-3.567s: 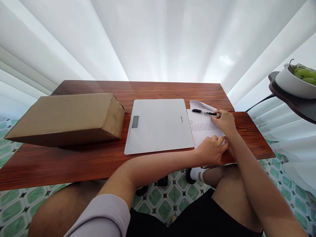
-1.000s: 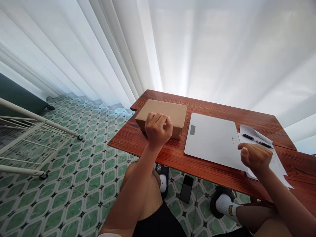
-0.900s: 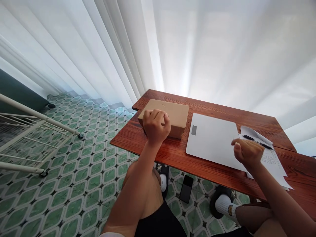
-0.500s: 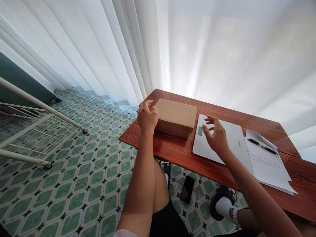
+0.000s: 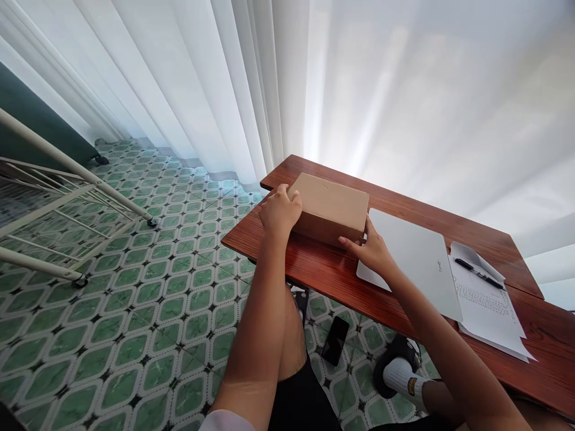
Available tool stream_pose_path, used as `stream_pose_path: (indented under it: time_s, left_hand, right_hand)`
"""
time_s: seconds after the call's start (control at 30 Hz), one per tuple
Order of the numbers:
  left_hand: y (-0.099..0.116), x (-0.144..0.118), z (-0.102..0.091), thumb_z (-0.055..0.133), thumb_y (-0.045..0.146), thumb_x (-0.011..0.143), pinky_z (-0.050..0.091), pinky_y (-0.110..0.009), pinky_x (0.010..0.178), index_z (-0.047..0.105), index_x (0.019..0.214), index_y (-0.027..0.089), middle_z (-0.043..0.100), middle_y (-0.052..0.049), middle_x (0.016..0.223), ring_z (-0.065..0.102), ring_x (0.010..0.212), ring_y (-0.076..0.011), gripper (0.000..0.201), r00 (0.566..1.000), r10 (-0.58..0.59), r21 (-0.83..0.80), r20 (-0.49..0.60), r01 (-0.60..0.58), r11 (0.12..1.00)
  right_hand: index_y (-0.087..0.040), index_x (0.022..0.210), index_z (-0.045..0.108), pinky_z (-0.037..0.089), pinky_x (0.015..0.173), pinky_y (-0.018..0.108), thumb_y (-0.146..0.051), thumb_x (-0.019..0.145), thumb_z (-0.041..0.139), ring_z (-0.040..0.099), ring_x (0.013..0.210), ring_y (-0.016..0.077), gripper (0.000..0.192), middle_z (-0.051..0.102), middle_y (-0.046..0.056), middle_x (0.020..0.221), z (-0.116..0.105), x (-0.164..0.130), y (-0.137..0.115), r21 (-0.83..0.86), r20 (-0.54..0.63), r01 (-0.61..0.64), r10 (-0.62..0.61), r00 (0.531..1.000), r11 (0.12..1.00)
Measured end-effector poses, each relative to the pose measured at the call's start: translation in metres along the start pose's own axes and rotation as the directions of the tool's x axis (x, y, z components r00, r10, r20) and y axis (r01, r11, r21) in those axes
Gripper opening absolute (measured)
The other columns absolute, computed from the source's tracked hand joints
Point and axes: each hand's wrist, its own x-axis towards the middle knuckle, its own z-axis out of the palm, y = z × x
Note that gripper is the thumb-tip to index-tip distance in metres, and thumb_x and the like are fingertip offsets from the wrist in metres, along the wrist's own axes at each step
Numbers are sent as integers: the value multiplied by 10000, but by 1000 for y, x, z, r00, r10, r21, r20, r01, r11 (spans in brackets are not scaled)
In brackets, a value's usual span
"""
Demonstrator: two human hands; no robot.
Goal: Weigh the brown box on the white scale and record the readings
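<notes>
Cardboard box (image 5: 330, 208) lying flat on the wooden table (image 5: 332, 278), near the table's left end and toward its far edge, long axis running left to right along the tabletop. Bracketed at both short ends: left hand (image 5: 279, 211) curled over the box's left end, fingers wrapped round the upper corner and thumb against the side wall; right hand (image 5: 371, 250) pressed flat and half open against the right end, fingers spread, palm turned toward the cardboard. Neither hand closed into a fist; both touching the box, gripping it between them rather than under it. Box bottom resting on the wood as far as can be seen, no gap showing beneath.

Both hands equally close, one per end, so the box sits squarely between them along its long axis. Right forearm crossing above the near left corner of the white scale (image 5: 415, 263), which lies flat just beside the box to the right, its left edge almost touching the box's right end. Further right, toward the table's right end, printed sheets of paper (image 5: 487, 305) with a black pen (image 5: 478, 273) lying on their far part, well apart from both hands. Below the table edge, tiled floor and a dark phone (image 5: 335, 340) lying beside a foot in a sock.
</notes>
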Motion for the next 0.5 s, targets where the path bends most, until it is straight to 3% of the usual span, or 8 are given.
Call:
stream_pose_path:
  time_s: [0.1, 0.3, 0.5]
  left_hand:
    - [1, -1, 1, 391, 452, 956, 489, -536, 980, 557, 1385, 235, 696, -147, 1243, 634, 1170, -405, 509, 1000, 11, 26, 3, -11, 1000]
    - [1, -1, 1, 396, 523, 951, 497, -539, 955, 553, 1378, 212, 691, -169, 1245, 636, 1159, -419, 551, 1000, -11, 78, 18, 9, 997]
    - [2, -2, 3, 374, 488, 966, 500, -516, 947, 599, 1274, 182, 707, -185, 1195, 650, 1138, -409, 489, 999, 7, 105, 32, -10, 994]
  right_hand:
    - [-262, 1420, 440, 579, 838, 490, -562, 784, 735, 699, 985, 309, 762, 699, 112, 1192, 3, -1, -3, 56, 51, -62, 59, 997, 997]
    - [-257, 1437, 412, 534, 915, 517, -515, 799, 716, 646, 1131, 344, 752, 664, 125, 1285, 10, 2, 1, -9, 7, -62, 62, 998, 998]
    - [-245, 1396, 435, 529, 862, 506, -477, 828, 663, 667, 1040, 344, 654, 691, 120, 1220, 14, 2, 1, -36, 8, -77, 78, 997, 996]
